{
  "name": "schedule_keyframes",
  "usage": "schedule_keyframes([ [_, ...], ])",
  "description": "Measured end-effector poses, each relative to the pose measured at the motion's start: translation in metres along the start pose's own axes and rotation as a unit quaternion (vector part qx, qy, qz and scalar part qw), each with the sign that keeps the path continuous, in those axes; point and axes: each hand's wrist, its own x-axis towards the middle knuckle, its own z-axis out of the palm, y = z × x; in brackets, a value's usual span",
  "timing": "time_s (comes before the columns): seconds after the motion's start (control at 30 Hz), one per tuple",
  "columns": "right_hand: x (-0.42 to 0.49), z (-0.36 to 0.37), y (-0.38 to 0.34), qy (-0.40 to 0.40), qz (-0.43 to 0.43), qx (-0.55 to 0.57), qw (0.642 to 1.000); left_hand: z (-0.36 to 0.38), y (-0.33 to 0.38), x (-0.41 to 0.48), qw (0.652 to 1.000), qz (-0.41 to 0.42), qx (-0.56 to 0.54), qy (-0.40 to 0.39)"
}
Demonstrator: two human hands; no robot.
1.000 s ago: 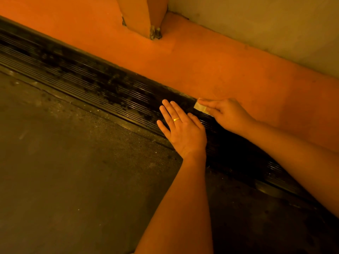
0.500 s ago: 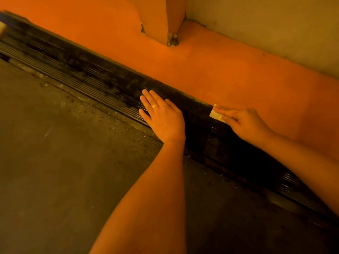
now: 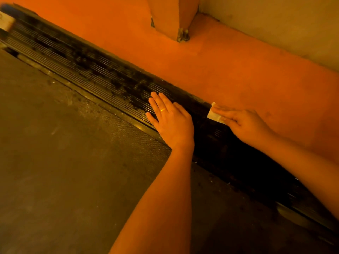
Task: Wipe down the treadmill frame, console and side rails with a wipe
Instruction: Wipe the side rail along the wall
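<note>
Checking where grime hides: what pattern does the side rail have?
The side rail is black with fine lengthwise ridges; head view shows it.

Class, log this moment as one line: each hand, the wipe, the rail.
left hand: flat on side rail | right hand: holds wipe against rail's outer edge | stage: wiping side rail
</note>
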Motion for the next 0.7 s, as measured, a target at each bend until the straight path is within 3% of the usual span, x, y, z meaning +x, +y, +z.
schedule_keyframes([
  [0.23,0.047,0.009,-0.027,-0.024,-0.003,-0.017,1.000,-0.001,0.001,0.000,1.000,-0.001,-0.003,0.005],
  [0.5,0.017,0.002,-0.007,-0.019,-0.020,0.004,1.000,0.002,-0.002,-0.001,1.000,0.006,-0.005,0.005],
  [0.7,0.065,0.014,-0.034,-0.025,-0.009,-0.027,0.999,0.000,0.000,0.000,1.000,0.007,-0.009,0.005],
])
